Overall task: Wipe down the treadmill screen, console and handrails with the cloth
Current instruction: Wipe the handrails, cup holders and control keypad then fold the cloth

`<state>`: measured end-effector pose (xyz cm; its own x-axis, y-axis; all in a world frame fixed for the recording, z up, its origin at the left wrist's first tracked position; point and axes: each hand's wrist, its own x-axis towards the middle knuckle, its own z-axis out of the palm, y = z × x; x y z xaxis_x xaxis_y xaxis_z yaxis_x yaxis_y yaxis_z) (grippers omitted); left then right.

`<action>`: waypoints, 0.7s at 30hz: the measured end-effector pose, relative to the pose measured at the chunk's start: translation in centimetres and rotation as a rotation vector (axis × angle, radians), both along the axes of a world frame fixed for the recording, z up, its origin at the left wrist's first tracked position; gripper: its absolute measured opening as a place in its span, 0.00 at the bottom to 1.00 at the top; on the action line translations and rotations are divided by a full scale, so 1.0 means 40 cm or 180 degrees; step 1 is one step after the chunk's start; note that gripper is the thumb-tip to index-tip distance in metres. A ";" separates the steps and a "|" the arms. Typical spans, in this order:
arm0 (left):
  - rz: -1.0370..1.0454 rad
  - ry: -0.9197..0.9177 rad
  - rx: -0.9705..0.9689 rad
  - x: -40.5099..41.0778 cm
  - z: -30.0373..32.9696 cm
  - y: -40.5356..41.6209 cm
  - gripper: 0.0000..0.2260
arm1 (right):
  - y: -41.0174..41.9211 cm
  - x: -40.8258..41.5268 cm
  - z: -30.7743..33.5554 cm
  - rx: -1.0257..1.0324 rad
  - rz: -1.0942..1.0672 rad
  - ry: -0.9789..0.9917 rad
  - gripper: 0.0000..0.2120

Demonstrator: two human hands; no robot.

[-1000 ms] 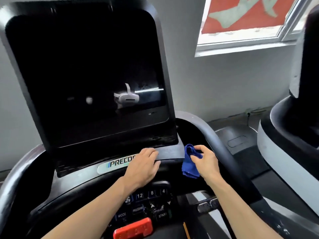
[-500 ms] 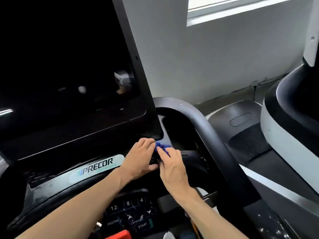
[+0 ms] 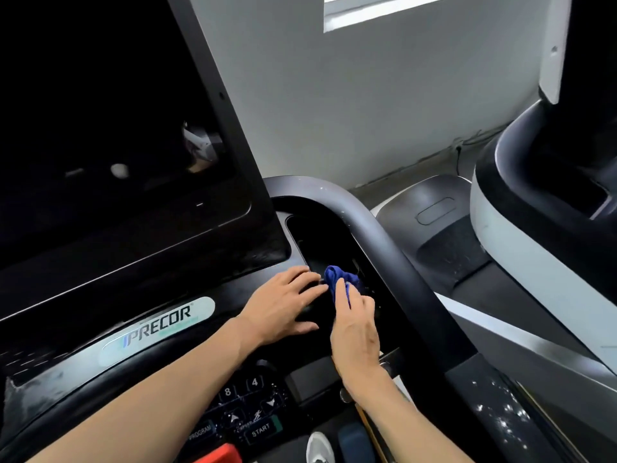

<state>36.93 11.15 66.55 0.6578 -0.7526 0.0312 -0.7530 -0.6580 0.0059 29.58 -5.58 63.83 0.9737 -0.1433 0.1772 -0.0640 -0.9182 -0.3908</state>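
A bunched blue cloth (image 3: 340, 279) lies in the dark recessed tray (image 3: 320, 242) on the right of the treadmill console. My right hand (image 3: 355, 325) grips the cloth and pushes it down into that tray. To its left, my left hand (image 3: 283, 305) rests flat on the console ledge with its fingers straight, touching no cloth. The big black screen (image 3: 110, 145) fills the upper left. Along the tray's right side the dark curved handrail (image 3: 384, 248) runs toward me. Below the hands sits the keypad (image 3: 247, 409) with a START button.
A silver PRECOR badge (image 3: 160, 329) sits on the console under the screen. A red stop tab (image 3: 220, 454) shows at the bottom edge. A neighbouring machine (image 3: 541, 202) stands close on the right. Behind are a grey wall (image 3: 367, 105) and a window sill.
My view has swung right and down. My right hand has carried the cloth from the console ledge down into the recessed tray. My left hand stays on the ledge.
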 end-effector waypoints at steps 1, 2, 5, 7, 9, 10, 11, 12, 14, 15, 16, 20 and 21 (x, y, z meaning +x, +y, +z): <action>-0.0041 0.0124 -0.0017 0.005 -0.007 -0.017 0.37 | 0.006 -0.013 -0.008 -0.0074 -0.0104 0.0060 0.28; -0.0061 0.0240 -0.0022 0.011 -0.010 -0.028 0.37 | 0.007 -0.018 -0.013 -0.0179 -0.0244 0.0139 0.28; -0.0171 0.0394 -0.0024 0.031 -0.010 -0.033 0.38 | -0.019 0.002 -0.012 -0.0375 -0.0417 0.0445 0.30; -0.0243 0.0373 -0.0012 0.039 -0.010 -0.033 0.38 | -0.032 0.030 -0.004 -0.0591 -0.0264 0.0674 0.32; -0.0252 0.0315 -0.0006 0.043 -0.011 -0.039 0.37 | -0.038 0.071 0.008 -0.0661 -0.0079 0.0727 0.34; -0.0242 0.0275 0.0009 0.041 -0.011 -0.040 0.37 | -0.041 0.090 0.016 -0.0708 -0.0035 0.0669 0.34; -0.0250 0.0234 0.0011 0.040 -0.008 -0.042 0.37 | -0.045 0.102 0.019 -0.0704 -0.0034 0.0625 0.33; -0.0275 0.0214 -0.0017 0.039 -0.005 -0.041 0.36 | -0.049 0.094 0.023 -0.0658 -0.0055 0.0660 0.33; -0.0304 0.0219 -0.0125 0.039 -0.003 -0.038 0.35 | -0.059 0.036 0.016 -0.0668 -0.0018 0.0874 0.32; -0.0283 0.0239 -0.0142 0.038 -0.003 -0.037 0.35 | -0.056 -0.004 0.009 -0.0615 -0.0004 0.1118 0.32; -0.0259 0.0264 -0.0140 0.036 -0.004 -0.036 0.35 | -0.048 -0.040 0.008 -0.0495 -0.0092 0.1322 0.33; -0.0220 0.0268 -0.0089 0.034 -0.003 -0.044 0.35 | -0.031 0.014 0.011 -0.0297 -0.0457 0.1061 0.33; -0.0211 0.0283 -0.0073 0.033 0.000 -0.044 0.35 | -0.027 0.023 0.020 -0.0203 -0.0494 0.1063 0.33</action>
<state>38.24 9.40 66.56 0.6075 -0.7943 -0.0073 -0.7908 -0.6056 0.0890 30.51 -6.68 64.63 0.9469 -0.2926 -0.1332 -0.3186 -0.9094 -0.2674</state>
